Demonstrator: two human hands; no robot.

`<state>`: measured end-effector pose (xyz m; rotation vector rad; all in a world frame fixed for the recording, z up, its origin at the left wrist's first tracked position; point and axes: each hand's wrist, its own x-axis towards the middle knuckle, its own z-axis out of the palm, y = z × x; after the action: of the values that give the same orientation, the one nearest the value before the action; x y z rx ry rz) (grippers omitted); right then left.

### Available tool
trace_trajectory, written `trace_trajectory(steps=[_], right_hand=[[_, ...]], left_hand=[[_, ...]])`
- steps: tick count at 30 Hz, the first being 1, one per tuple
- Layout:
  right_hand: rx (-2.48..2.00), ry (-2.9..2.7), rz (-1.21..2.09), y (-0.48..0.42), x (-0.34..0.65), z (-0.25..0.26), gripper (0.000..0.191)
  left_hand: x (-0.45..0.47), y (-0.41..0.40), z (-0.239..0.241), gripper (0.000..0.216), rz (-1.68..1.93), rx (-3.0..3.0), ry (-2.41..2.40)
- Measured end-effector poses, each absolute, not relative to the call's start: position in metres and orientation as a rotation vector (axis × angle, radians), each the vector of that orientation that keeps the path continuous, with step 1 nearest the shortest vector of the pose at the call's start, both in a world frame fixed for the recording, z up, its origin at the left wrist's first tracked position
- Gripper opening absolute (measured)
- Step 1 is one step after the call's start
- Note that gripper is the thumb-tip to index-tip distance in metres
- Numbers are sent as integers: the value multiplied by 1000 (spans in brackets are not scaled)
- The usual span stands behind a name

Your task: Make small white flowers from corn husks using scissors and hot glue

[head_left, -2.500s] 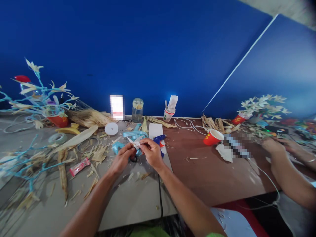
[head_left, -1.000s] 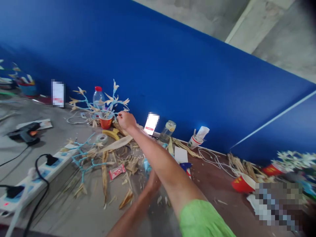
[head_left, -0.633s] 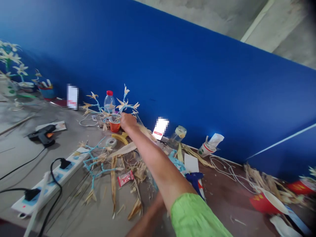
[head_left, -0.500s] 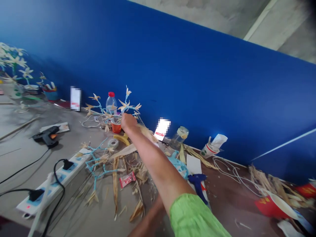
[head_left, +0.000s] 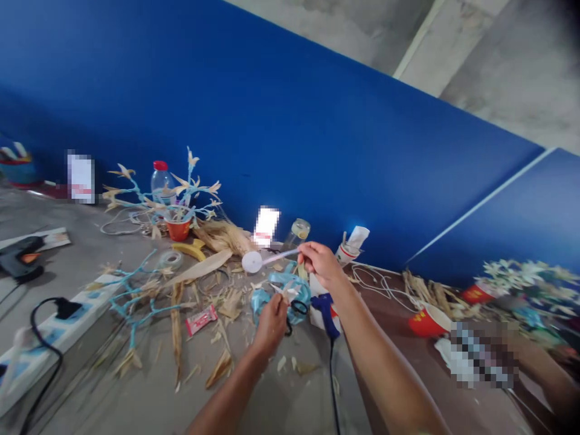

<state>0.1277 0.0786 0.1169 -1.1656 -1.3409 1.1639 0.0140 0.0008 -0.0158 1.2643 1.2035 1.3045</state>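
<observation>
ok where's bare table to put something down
Grey table is bare at the near edge, between the power strip and the left hand. A brown patch lies open between the blue glue gun and the red cup. Husk scraps crowd the middle, where the left hand grips scissors and the right hand tape.

The left hand's [head_left: 272,320] grip is hidden behind its knuckles; the power strip [head_left: 93,299] is cut off at left.
</observation>
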Motion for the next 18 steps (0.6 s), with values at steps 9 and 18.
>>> trace_trajectory(steps=[9, 18], right_hand=[[-460, -336, 1224, 61, 195, 103, 40], [-469, -723, 1581, 41, 119, 72, 23]], left_hand=[[13, 6, -19, 26, 1322, 1248, 1225], [9, 4, -9, 30, 1392, 1142, 1133]])
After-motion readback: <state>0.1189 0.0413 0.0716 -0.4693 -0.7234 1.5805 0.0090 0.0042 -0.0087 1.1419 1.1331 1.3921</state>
